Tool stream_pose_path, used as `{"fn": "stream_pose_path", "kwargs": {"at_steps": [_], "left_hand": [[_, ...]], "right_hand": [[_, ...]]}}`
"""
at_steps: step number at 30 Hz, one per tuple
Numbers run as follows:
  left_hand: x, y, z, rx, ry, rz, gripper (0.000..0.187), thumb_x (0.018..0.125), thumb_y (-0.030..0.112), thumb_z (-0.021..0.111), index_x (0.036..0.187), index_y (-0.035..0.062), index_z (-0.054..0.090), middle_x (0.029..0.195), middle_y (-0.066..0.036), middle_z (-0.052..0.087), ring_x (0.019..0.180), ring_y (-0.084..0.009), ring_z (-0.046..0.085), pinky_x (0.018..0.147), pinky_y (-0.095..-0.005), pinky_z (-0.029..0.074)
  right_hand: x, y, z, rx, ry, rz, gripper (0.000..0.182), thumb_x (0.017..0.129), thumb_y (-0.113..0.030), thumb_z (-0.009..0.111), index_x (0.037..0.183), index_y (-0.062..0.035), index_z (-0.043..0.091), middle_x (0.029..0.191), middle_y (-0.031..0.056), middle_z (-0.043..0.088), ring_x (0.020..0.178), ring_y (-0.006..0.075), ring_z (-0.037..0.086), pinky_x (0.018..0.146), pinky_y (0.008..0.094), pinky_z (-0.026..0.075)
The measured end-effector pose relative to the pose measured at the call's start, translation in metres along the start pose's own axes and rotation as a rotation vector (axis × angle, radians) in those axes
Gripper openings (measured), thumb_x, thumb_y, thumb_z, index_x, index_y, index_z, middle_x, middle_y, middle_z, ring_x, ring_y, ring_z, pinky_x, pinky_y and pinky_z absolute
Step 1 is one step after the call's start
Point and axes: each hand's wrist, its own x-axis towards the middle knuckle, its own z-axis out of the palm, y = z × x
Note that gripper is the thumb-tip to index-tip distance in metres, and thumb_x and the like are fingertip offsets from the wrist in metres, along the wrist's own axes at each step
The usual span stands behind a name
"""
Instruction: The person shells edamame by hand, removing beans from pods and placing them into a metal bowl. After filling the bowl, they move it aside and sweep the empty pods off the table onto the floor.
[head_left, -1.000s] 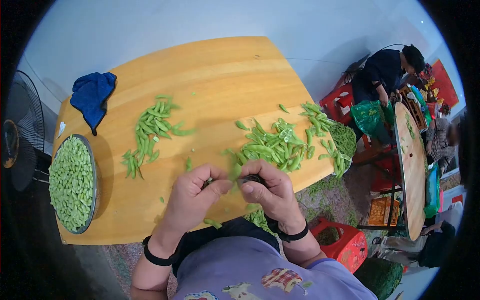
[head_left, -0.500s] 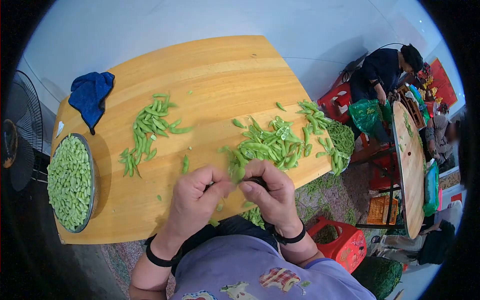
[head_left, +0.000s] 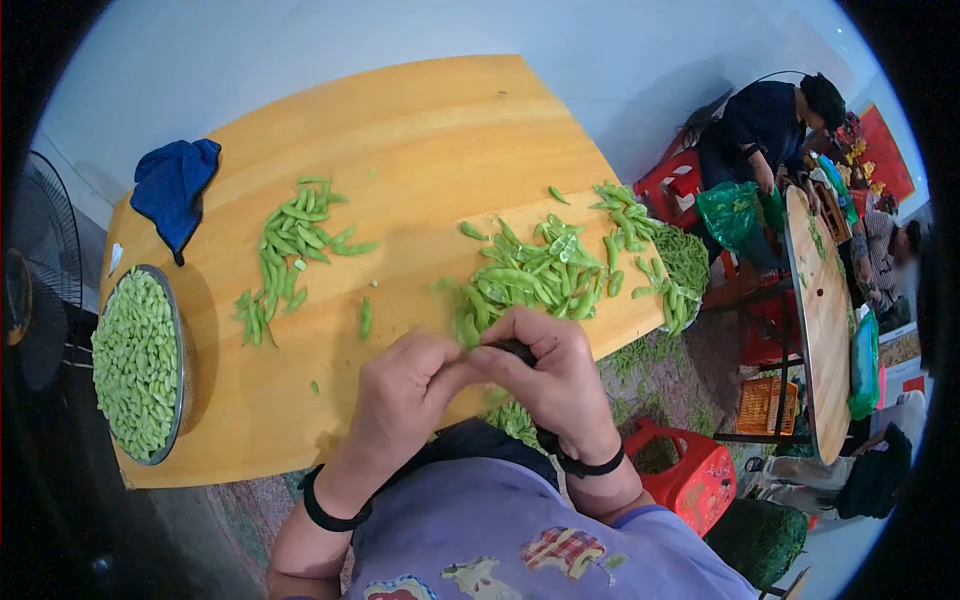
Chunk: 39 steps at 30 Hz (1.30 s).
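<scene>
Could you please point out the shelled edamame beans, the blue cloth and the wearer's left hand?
Shelled edamame beans (head_left: pixel 135 365), head view: middle of the heap.
Blue cloth (head_left: pixel 175 187), head view: its broad upper part.
Left hand (head_left: pixel 405 387), head view: back of the hand.

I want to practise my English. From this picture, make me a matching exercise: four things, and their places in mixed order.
Things
1. Dark blue cloth
2. Round metal bowl of shelled green beans
3. Largest heap of green pods
4. Nearest red plastic stool

Places
A. Right part of the yellow wooden table
B. Off the table, lower right
C. Table's far left
D. Table's near left

Pairs: 1-C, 2-D, 3-A, 4-B
</scene>
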Motion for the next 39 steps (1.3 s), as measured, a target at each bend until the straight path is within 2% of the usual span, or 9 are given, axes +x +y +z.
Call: {"fn": "stream_pose_path", "kwargs": {"at_steps": [5, 10, 13, 18, 20, 22, 25, 35, 39], "left_hand": [[-0.005, 0.002, 0.008, 0.098, 0.015, 0.034, 0.014, 0.073, 0.008, 0.066, 0.073, -0.0003, 0.054, 0.062, -0.012, 0.049, 0.052, -0.0210, 0.049, 0.048, -0.0295, 0.039], [-0.010, 0.005, -0.001, -0.373, -0.120, -0.481, 0.010, 0.080, 0.006, 0.056, 0.072, 0.0006, 0.055, 0.056, 0.000, 0.047, 0.050, -0.0058, 0.044, 0.045, -0.0220, 0.033], [-0.013, 0.002, -0.002, -0.589, -0.074, -0.578, 0.012, 0.083, 0.006, 0.055, 0.071, 0.0026, 0.055, 0.056, 0.005, 0.044, 0.051, -0.0010, 0.041, 0.045, -0.0189, 0.031], [-0.015, -0.010, 0.000, -0.586, -0.121, -0.557, 0.007, 0.086, 0.006, 0.049, 0.086, 0.0026, 0.056, 0.066, 0.002, 0.050, 0.052, -0.0046, 0.041, 0.048, -0.0175, 0.034], [-0.015, -0.008, 0.006, -0.511, -0.066, -0.543, 0.007, 0.086, 0.004, 0.050, 0.088, 0.0022, 0.056, 0.067, 0.001, 0.050, 0.052, -0.0054, 0.041, 0.049, -0.0177, 0.035], [-0.012, -0.002, 0.010, -0.273, 0.233, -0.203, 0.014, 0.081, -0.001, 0.054, 0.095, 0.0021, 0.055, 0.070, -0.002, 0.053, 0.055, -0.0073, 0.046, 0.053, -0.0188, 0.039], [-0.006, 0.000, 0.000, 0.010, 0.118, 0.079, 0.021, 0.074, -0.002, 0.060, 0.093, 0.0033, 0.056, 0.074, -0.011, 0.055, 0.062, -0.0200, 0.054, 0.055, -0.0275, 0.043], [-0.003, 0.001, -0.007, -0.181, -0.063, -0.154, 0.024, 0.072, 0.002, 0.065, 0.095, 0.0039, 0.058, 0.074, -0.011, 0.056, 0.065, -0.0193, 0.057, 0.055, -0.0280, 0.045], [-0.011, -0.006, 0.004, -0.104, 0.156, 0.005, 0.023, 0.074, -0.004, 0.061, 0.096, 0.0022, 0.058, 0.075, -0.008, 0.057, 0.063, -0.0146, 0.058, 0.053, -0.0243, 0.046]], "right_hand": [[-0.001, 0.010, -0.001, 0.147, -0.066, 0.070, 0.007, 0.076, -0.005, 0.061, 0.078, 0.0012, 0.057, 0.060, 0.0023, 0.053, 0.056, 0.0070, 0.046, 0.050, 0.0233, 0.038], [-0.004, 0.008, 0.005, 0.242, -0.057, 0.038, 0.007, 0.077, -0.004, 0.060, 0.080, 0.0013, 0.057, 0.065, 0.0013, 0.053, 0.062, 0.0058, 0.046, 0.054, 0.0223, 0.038], [-0.004, 0.003, 0.006, 0.320, -0.071, 0.081, 0.007, 0.078, -0.004, 0.061, 0.081, 0.0014, 0.058, 0.070, -0.0006, 0.053, 0.066, 0.0047, 0.046, 0.057, 0.0200, 0.037], [-0.003, 0.005, 0.008, 0.144, -0.041, 0.060, 0.008, 0.079, -0.007, 0.060, 0.080, 0.0009, 0.058, 0.067, -0.0019, 0.052, 0.062, 0.0048, 0.044, 0.054, 0.0212, 0.037], [-0.001, 0.000, 0.008, 0.197, -0.035, 0.298, 0.011, 0.078, -0.010, 0.061, 0.080, 0.0007, 0.059, 0.062, -0.0028, 0.050, 0.057, 0.0036, 0.042, 0.049, 0.0204, 0.034], [0.001, 0.001, 0.008, 0.229, -0.035, 0.322, 0.012, 0.078, -0.011, 0.061, 0.080, 0.0006, 0.059, 0.061, -0.0034, 0.050, 0.055, 0.0031, 0.041, 0.047, 0.0202, 0.033], [0.001, -0.001, 0.007, 0.231, -0.034, 0.324, 0.012, 0.078, -0.012, 0.061, 0.080, 0.0002, 0.059, 0.060, -0.0039, 0.049, 0.053, 0.0025, 0.040, 0.046, 0.0199, 0.031], [0.001, -0.004, 0.008, 0.370, -0.091, 0.312, 0.011, 0.083, -0.012, 0.056, 0.082, -0.0019, 0.059, 0.058, -0.0048, 0.046, 0.051, 0.0021, 0.039, 0.044, 0.0185, 0.030], [0.006, -0.009, 0.008, 0.555, -0.099, 0.375, 0.011, 0.084, -0.012, 0.056, 0.081, -0.0023, 0.059, 0.056, -0.0049, 0.046, 0.048, 0.0020, 0.040, 0.041, 0.0177, 0.029]]}}
